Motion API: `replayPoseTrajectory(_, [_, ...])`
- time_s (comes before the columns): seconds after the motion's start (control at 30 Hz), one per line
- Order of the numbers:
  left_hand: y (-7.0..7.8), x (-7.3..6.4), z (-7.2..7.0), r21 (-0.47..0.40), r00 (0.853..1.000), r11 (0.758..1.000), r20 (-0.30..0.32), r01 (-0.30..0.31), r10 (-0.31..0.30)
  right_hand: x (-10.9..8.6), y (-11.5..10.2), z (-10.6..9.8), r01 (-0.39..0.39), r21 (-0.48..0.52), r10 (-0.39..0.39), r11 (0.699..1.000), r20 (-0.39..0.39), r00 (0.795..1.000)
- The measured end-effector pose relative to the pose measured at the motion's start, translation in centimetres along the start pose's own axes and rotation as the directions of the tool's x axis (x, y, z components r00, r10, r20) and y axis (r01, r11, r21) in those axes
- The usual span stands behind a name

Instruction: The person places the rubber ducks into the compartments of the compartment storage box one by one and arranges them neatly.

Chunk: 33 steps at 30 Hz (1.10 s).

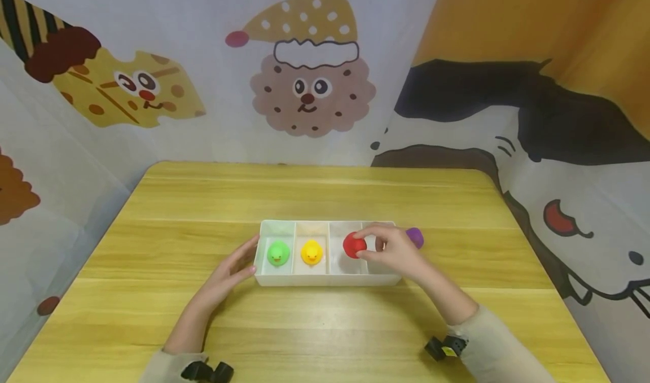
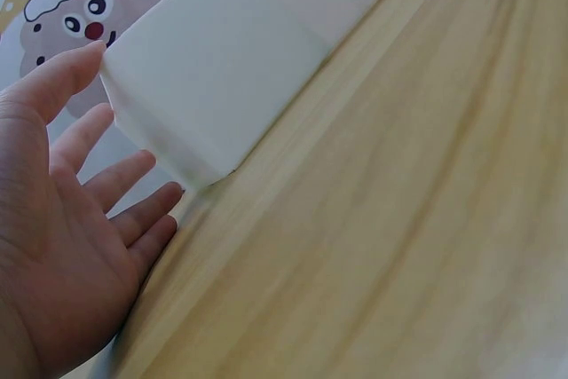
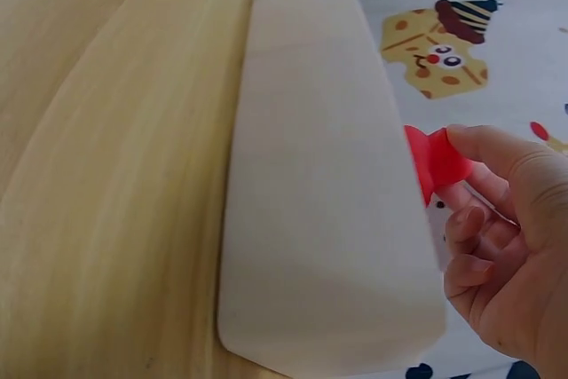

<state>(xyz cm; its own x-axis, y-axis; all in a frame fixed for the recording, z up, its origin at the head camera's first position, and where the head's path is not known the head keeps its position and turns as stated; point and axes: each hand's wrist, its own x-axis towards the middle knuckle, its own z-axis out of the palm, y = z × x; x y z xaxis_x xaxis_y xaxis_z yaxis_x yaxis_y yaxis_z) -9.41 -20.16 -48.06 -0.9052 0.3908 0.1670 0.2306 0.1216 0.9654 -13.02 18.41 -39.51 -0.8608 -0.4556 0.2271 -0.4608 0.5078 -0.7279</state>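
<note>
A white tray with compartments in a row stands on the table. A green toy duck sits in its leftmost compartment and a yellow toy duck in the one beside it. My right hand pinches a red toy duck between thumb and fingers, over the third compartment. In the right wrist view, the red duck's lower part is hidden behind the tray wall. My left hand rests at the tray's left end, its fingers extended; in the left wrist view the thumb tip touches the upper corner.
A purple object lies just past the tray's right end, partly hidden by my right hand. The wooden table reaches back to a cartoon-printed cloth behind it. Small black devices sit at both sleeves.
</note>
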Motion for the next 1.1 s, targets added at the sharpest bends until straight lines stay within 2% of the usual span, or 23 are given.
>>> replayPoseTrajectory(0.2, [0.1, -0.1, 0.1, 0.010, 1.000, 1.000, -0.009, -0.003, 0.003, 0.7, 0.6, 0.6, -0.030, 0.008, 0.030, 1.000, 0.058, 0.998])
replayPoseTrajectory(0.4, [0.2, -0.1, 0.1, -0.002, 1.000, 1.000, -0.006, -0.009, 0.009, 1.1, 1.0, 1.3, -0.025, 0.010, 0.024, 1.000, 0.079, 0.997])
replayPoseTrajectory(0.77, [0.1, 0.0, 0.1, -0.006, 1.000, 1.000, -0.008, -0.007, 0.007, 1.5, 1.6, 2.2, -0.047, -0.070, 0.055, 0.996, 0.115, 0.992])
replayPoseTrajectory(1.1, [0.1, 0.0, 0.1, -0.013, 1.000, 1.000, -0.005, 0.000, 0.000, 2.0, 1.8, 2.8, -0.113, -0.110, 0.130, 0.987, 0.159, 0.979])
